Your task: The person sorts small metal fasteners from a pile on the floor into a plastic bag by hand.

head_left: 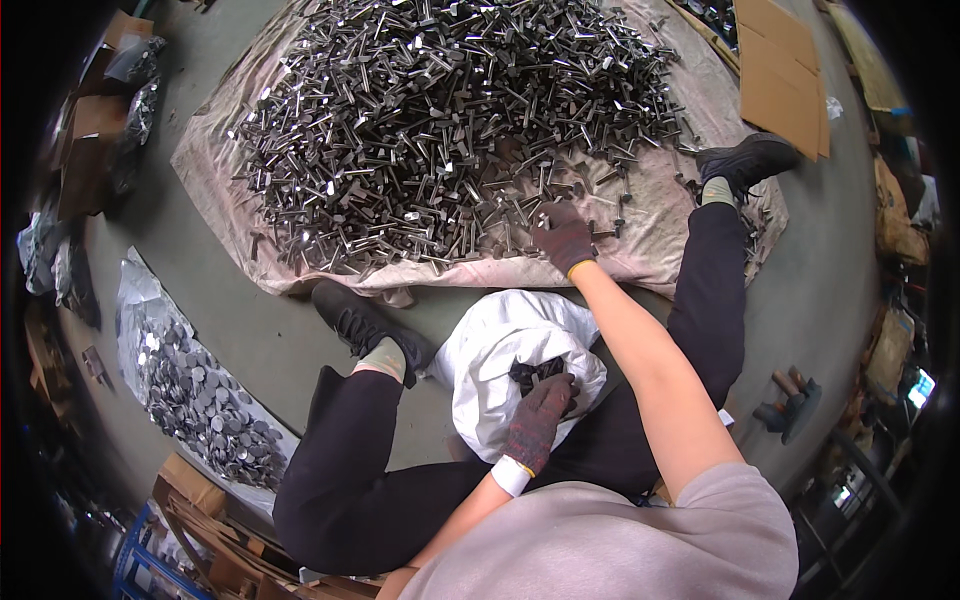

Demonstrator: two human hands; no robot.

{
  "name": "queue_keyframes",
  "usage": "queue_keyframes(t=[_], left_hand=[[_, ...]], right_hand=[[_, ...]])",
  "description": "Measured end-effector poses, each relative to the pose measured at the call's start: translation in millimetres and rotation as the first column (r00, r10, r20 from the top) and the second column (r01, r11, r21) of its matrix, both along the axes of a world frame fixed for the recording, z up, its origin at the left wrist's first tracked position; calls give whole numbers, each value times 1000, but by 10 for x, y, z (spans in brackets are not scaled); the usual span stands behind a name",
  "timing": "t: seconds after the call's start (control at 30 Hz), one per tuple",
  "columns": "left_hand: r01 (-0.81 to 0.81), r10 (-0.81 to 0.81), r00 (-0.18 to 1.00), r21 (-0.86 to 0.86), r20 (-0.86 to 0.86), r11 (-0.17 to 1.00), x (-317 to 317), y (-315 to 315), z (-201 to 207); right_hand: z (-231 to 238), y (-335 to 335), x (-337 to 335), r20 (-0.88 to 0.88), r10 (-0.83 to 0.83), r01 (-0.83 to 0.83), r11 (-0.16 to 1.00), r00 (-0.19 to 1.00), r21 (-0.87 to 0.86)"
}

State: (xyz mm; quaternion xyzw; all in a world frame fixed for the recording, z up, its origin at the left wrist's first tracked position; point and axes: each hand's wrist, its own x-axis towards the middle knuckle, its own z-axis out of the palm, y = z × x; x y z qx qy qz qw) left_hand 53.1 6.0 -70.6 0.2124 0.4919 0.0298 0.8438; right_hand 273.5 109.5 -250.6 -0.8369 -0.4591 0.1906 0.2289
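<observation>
A large heap of dark metal bolts with long shanks and blocky heads covers a stained, pinkish cloth on the floor. My right hand, in a dark knit glove, reaches to the heap's near edge with its fingers curled down among loose bolts; what they grip is hidden. Between my legs stands a white woven sack, its mouth folded open. At that mouth is my left hand, gloved too, with fingers closed around a bolt whose shank shows beside them. Dark pieces lie inside the sack under that hand.
Left of my leg, many round metal discs lie on a plastic sheet. Flattened cardboard leans at the far right. Dark metal parts sit on the floor to the right. Cardboard boxes and plastic wrap line the left side.
</observation>
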Motion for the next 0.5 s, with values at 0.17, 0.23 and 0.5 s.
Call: queue_keyframes(t=[0.17, 0.23, 0.5], left_hand=[[-137, 136, 991, -92, -13, 986, 27, 127, 138], [-161, 164, 986, -74, 38, 984, 65, 260, 221], [-546, 548, 826, -54, 128, 836, 657, 958, -13]], right_hand=[[447, -83, 224, -935, -343, 516, 788, -88, -337], [596, -158, 332, -876, -194, 516, 744, -442, -425], [1594, -135, 65, -713, 390, 655, 745, -583, -128]])
